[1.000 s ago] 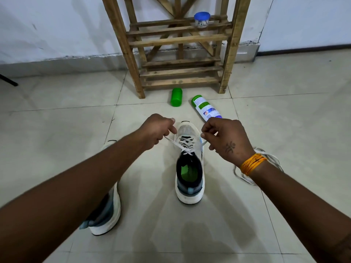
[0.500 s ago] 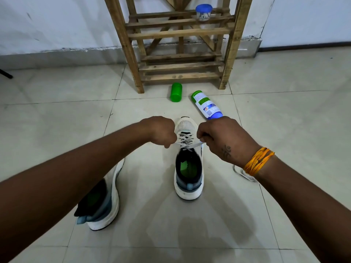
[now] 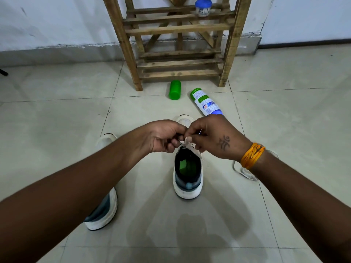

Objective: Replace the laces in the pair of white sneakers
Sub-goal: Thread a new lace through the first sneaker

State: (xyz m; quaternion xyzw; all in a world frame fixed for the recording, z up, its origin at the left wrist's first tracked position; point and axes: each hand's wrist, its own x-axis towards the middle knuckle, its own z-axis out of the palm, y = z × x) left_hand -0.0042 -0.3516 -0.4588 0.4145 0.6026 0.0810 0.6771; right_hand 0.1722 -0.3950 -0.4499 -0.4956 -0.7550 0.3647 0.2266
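Both the left hand (image 3: 167,136) and right hand (image 3: 210,137) pinch the soft, limp lace (image 3: 190,147) above the light sneaker (image 3: 188,173); best held near its ends.

Two white sneakers (image 3: 188,173) (image 3: 103,211), two hands (image 3: 165,135) (image 3: 214,137), two laces – one held (image 3: 190,147), one loose (image 3: 245,171) – two green bottles (image 3: 175,90) (image 3: 205,102), one jar (image 3: 203,7), one wooden rack (image 3: 178,44)
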